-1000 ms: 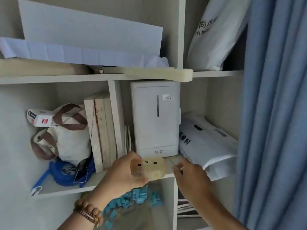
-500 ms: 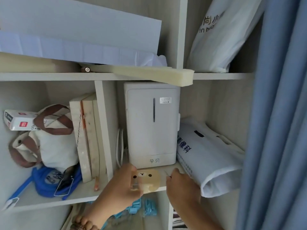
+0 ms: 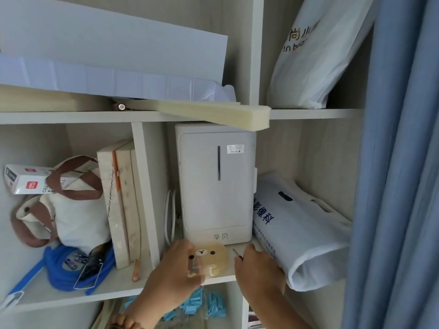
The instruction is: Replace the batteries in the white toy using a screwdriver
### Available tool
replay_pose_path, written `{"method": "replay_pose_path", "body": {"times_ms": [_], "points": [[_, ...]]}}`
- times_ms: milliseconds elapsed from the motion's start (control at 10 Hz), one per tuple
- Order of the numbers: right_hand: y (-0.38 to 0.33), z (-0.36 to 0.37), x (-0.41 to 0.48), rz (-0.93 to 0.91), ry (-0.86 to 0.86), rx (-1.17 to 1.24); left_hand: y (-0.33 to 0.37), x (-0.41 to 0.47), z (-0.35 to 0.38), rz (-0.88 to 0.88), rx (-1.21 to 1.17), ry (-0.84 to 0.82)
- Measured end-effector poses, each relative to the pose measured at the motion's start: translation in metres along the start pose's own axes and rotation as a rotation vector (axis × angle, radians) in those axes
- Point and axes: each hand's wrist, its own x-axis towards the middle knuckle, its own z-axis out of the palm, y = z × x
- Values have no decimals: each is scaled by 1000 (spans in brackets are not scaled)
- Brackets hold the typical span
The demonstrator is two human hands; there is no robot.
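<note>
Between both hands, one toy sits gripped in the left hand fingers. Right hand fingers pinch one screwdriver, seemingly just beside it.

Looks like home to us, bedroom or spare-room storage corner. We see pale wood shelf unit crammed with household odds and ends: canvas tote bag, white shopping bags, small white appliance like mini fridge, foam strip, folded white boards, blue strap. Blue curtain hangs right beside shelves. We'd say lived-in clutter, not shop or office.
</note>
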Motion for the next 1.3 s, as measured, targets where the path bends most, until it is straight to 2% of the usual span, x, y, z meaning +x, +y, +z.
{"method": "replay_pose_path", "body": {"times_ms": [500, 900, 1100, 1300], "points": [[0, 6, -3, -10, 68, 24, -4, 1, 1, 6, -6, 29], [-3, 0, -9, -8, 58, 3, -9, 2, 7, 16, 15, 75], [-5, -5, -15, -6, 19, 58, -18, -7, 12, 63, 51, 171], [-12, -25, -33, -78, 24, 112, -4, -31, -10, 279, 210, 402]]}}
